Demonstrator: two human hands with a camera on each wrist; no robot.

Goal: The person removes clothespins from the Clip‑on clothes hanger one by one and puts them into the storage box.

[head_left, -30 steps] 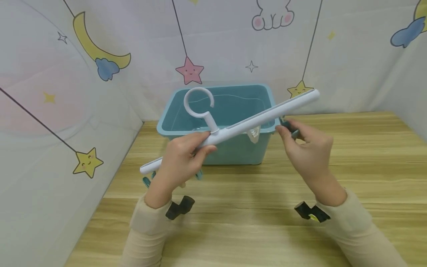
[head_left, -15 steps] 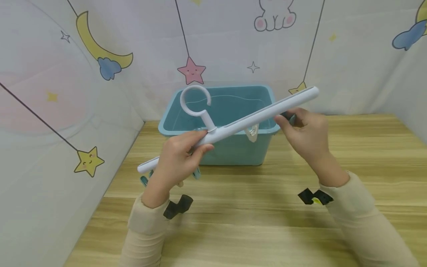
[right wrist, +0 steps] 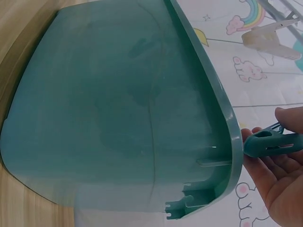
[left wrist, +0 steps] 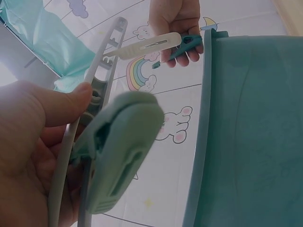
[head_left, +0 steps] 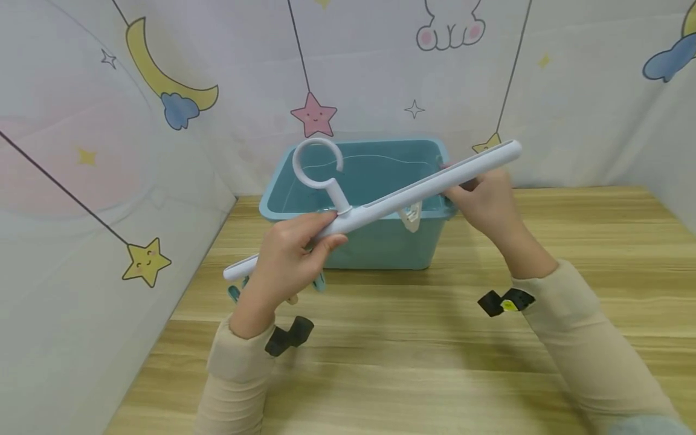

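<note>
My left hand (head_left: 290,260) grips a white clip hanger (head_left: 435,186) just beside its round hook, holding the bar tilted with its right end high. A white clothespin (head_left: 411,216) hangs from the bar right of the middle. Another clothespin, teal (left wrist: 125,151), hangs close to the left fingers in the left wrist view. My right hand (head_left: 486,199) is under the bar's right part, partly covered by it. Between its thumb and fingers it holds a loose teal clothespin (right wrist: 272,143), which overlaps the tub's rim in the right wrist view.
A teal plastic tub (head_left: 380,248) stands behind the hanger on the wooden table (head_left: 391,362). Cartoon-printed white cloth (head_left: 370,72) hangs behind it and along the left. More clothespins (head_left: 319,281) dangle below the bar's left part.
My right hand has moved left and away from me, closer to the tub's right rim; its clothespin is now hidden in the head view. The hanger has shifted slightly left and up.
</note>
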